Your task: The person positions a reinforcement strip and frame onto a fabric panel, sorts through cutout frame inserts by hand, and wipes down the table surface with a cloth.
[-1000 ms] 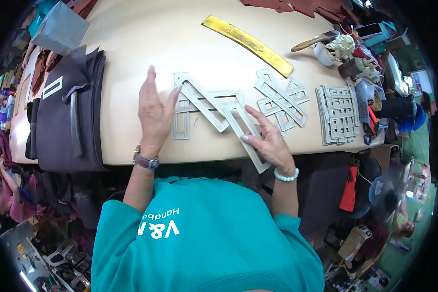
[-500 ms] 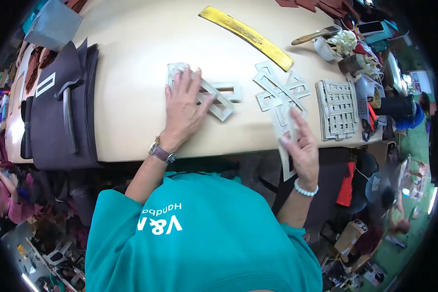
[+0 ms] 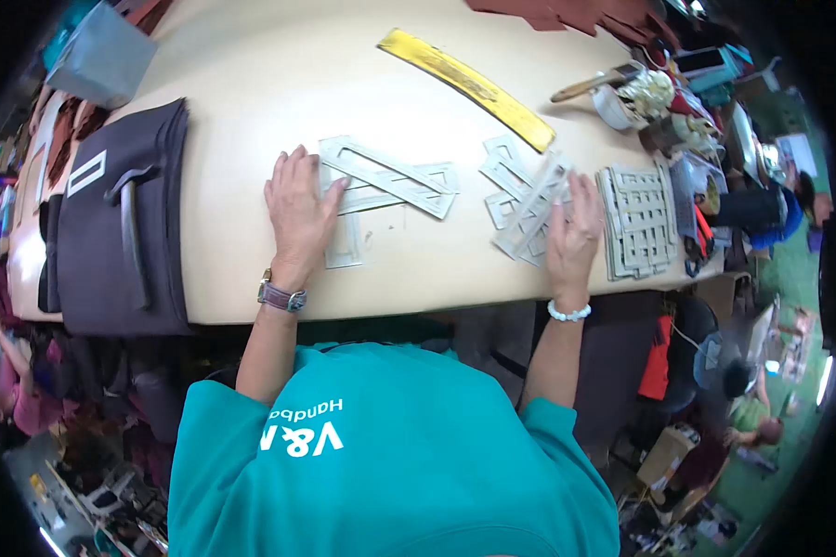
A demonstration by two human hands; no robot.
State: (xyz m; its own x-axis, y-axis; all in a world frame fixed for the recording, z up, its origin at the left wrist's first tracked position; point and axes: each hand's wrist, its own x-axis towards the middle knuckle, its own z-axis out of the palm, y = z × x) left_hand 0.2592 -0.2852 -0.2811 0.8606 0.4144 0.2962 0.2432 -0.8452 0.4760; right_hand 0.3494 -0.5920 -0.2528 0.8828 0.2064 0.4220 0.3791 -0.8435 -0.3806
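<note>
My left hand (image 3: 299, 209) lies open at the left edge of a loose group of pale rectangular frames (image 3: 395, 195). Its fingers rest on the table and its thumb reaches over the frames' edge. My right hand (image 3: 576, 227) is at the second group, thumb and fingers closed at the side of a slightly blurred pale frame (image 3: 531, 212). Under and beside that one, more crossed frames (image 3: 506, 165) lie on the table. Just right of my right hand is a neat stack of similar frames (image 3: 639, 223). What the right fingertips touch is partly hidden.
A yellow curved strip (image 3: 469, 88) lies toward the back. On the left, a hammer (image 3: 132, 237) rests on dark folded sheets (image 3: 102, 269), near a grey box (image 3: 102, 56). A brush (image 3: 594, 82), a white cup (image 3: 613, 107) and tools crowd the right side. Other people are at both sides.
My right hand has moved up, bringing the frame from the table's front edge onto the right group. My left hand has slid left off the frames, which now lie spread apart.
</note>
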